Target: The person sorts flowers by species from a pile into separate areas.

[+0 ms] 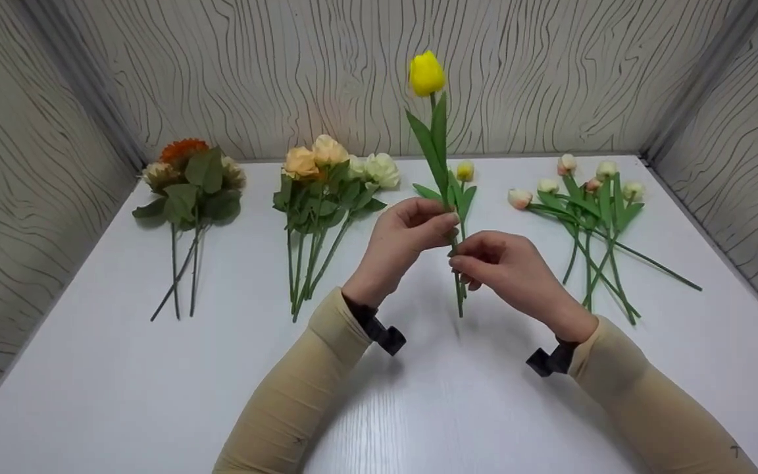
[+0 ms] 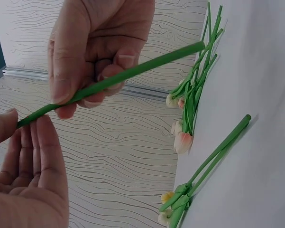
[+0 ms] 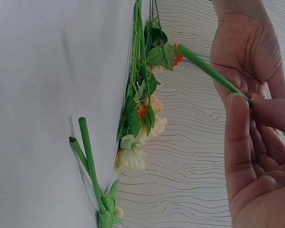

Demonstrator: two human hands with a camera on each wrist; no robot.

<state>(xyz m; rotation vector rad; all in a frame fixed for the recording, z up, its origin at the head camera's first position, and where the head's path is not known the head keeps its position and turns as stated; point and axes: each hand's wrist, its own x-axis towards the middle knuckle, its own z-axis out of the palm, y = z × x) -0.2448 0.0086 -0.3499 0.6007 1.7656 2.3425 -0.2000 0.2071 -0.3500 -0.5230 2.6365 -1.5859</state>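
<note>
A yellow tulip (image 1: 427, 74) with long green leaves stands nearly upright above the table, held by both hands. My left hand (image 1: 412, 230) pinches its stem just below the leaves. Lower on the same stem, my right hand (image 1: 507, 270) pinches it between thumb and fingertips. The bare stem end (image 2: 170, 57) sticks out past the fingers in the left wrist view. Behind the hands lie tulips on the table, one with a yellow head (image 1: 464, 171); the hands partly hide them. Their stems (image 3: 87, 161) show in the right wrist view.
Pale pink and white tulips (image 1: 606, 197) lie crossed at the right. Peach and cream roses (image 1: 326, 158) lie left of centre. An orange flower (image 1: 183, 150) with beige blooms lies far left. The white table (image 1: 122, 395) meets wood-patterned walls (image 1: 274, 72) at the back and sides.
</note>
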